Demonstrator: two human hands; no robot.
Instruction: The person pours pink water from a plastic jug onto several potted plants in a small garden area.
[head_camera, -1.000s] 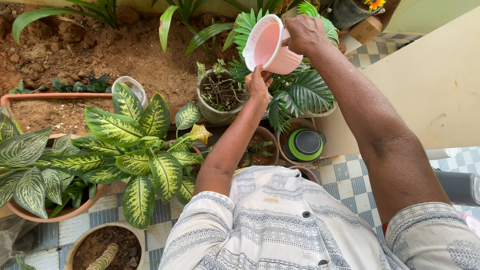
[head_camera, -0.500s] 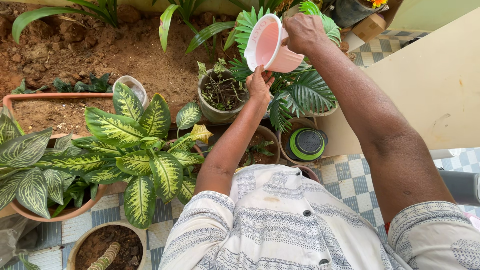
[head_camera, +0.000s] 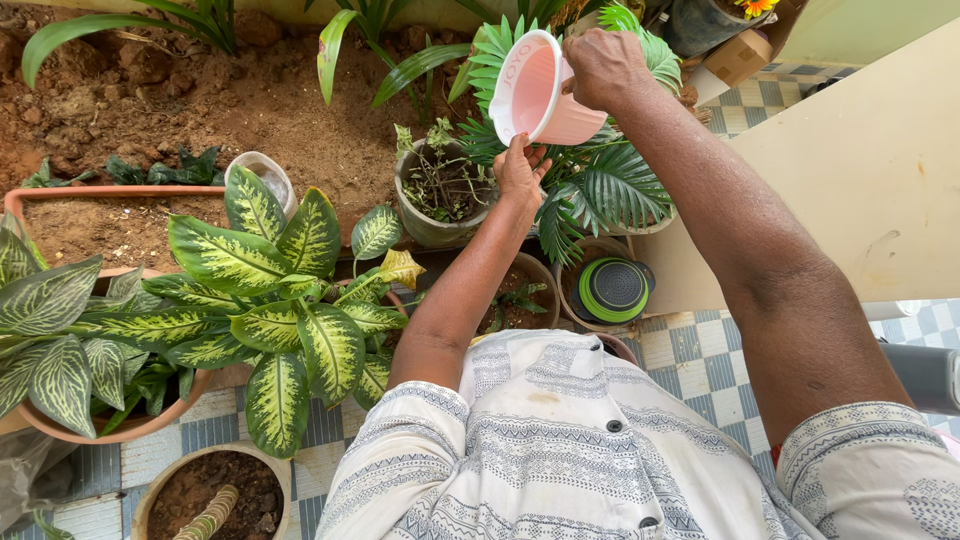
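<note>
The right hand (head_camera: 605, 65) grips a tilted pink mug (head_camera: 540, 90) above the palm plant (head_camera: 600, 185), while the left hand (head_camera: 520, 170) seemingly supports its underside with loose fingers.

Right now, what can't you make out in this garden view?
- Whether the pink mug holds water: head view, inside looks bare, its bottom faces away.
- Right hand fingers: wrapped behind the mug.
- Left hand palm: turned away.
- Palm plant's pot: hidden by fronds.
</note>
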